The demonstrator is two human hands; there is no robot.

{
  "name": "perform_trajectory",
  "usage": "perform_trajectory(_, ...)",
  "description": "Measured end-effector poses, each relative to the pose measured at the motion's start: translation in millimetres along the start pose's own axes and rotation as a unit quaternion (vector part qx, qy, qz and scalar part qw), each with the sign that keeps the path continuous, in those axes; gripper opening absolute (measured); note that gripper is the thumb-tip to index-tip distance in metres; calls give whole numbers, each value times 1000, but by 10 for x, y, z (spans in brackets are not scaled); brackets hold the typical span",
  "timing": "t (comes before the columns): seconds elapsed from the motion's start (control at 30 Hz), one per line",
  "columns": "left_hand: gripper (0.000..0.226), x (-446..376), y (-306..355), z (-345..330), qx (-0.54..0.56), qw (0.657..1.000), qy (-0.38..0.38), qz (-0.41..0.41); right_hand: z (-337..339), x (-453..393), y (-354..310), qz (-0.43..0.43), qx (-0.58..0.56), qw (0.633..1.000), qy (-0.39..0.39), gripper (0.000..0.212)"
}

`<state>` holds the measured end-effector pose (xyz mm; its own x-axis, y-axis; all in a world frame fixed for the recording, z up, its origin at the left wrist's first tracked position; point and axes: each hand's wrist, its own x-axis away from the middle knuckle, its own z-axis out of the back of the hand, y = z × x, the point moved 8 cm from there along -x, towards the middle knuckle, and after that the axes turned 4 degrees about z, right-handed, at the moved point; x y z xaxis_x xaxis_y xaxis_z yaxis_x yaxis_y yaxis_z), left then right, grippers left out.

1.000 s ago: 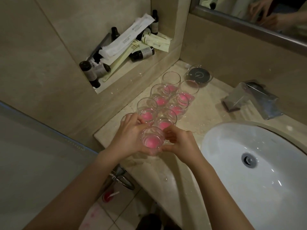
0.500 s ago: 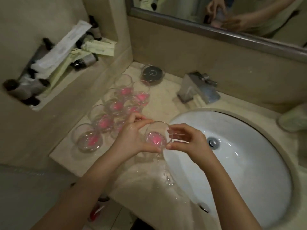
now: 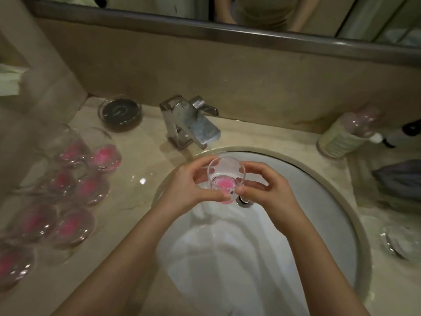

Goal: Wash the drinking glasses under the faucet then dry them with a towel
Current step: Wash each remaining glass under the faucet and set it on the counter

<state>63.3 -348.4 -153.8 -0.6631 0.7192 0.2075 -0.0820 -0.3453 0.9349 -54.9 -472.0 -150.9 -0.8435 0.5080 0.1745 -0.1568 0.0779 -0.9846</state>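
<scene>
Washing hardly begun: I grip one pink-stained glass with left hand and right hand, fingers curled round it over the sink; faucet dry, other glasses wait.

Left of the left hand, the glasses are blurred; the lowest is cut by the edge.

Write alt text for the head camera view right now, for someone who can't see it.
Two hands, left hand and right hand, hold a clear glass with pink residue over a white sink, in front of a chrome faucet. More pink-bottomed glasses stand on the counter to the left.
</scene>
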Motion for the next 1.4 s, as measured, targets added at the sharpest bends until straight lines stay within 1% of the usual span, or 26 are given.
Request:
perform_trajectory(0.17, 76, -247, -131, -135, 97, 995, -14, 11, 100, -274, 141, 22, -18, 1000, -3, 44)
perform_trajectory(0.23, 75, -317, -168, -170, 122, 992, -21, 2, 105, -371, 212, 28, -36, 999, -8, 47)
perform_trajectory(0.3, 74, -360, -243, -178, 147, 989, -15, 6, 87, -445, 274, 34, -52, 998, -16, 51)
perform_trajectory(0.37, 79, -383, -318, -152, 168, 986, -3, 10, 55, -497, 304, 43, -59, 997, -28, 50)
perform_trajectory(0.47, 88, -376, -378, -92, 176, 984, 12, -4, -9, -564, 361, 42, -57, 996, -54, 44)
perform_trajectory(0.53, 84, -355, -426, -34, 195, 980, 31, -6, -55, -631, 376, 32, -64, 996, -62, 34)
perform_trajectory(0.6, 75, -346, -483, 9, 214, 976, 44, -4, -78, -741, 317, 32, -69, 996, -42, 27)
perform_trajectory(0.73, 67, -333, -538, 43, 225, 973, 47, -1, -167, -1064, 77, 45, -25, 999, 12, 23)
perform_trajectory(0.8, 66, -331, -535, 52, 230, 972, 50, -2, -226, -1217, -54, 53, -26, 998, 21, 24)
perform_trajectory(0.87, 66, -334, -521, 50, 240, 969, 50, -4, -290, -1347, -175, 65, -12, 998, 20, 23)
perform_trajectory(1.03, 80, -362, -499, 23, 258, 965, 54, 1, -439, -1494, -374, 97, 39, 995, -3, 13)
perform_trajectory(1.17, 80, -384, -518, -14, 268, 962, 48, 6, -420, -1510, -452, 130, 71, 989, 10, 23)
perform_trajectory(1.3, 72, -405, -556, -45, 285, 957, 54, 6, -413, -1550, -448, 127, 76, 989, 2, 25)
perform_trajectory(1.4, 72, -418, -572, -68, 287, 956, 54, 6, -399, -1578, -450, 120, 89, 989, -5, 27)
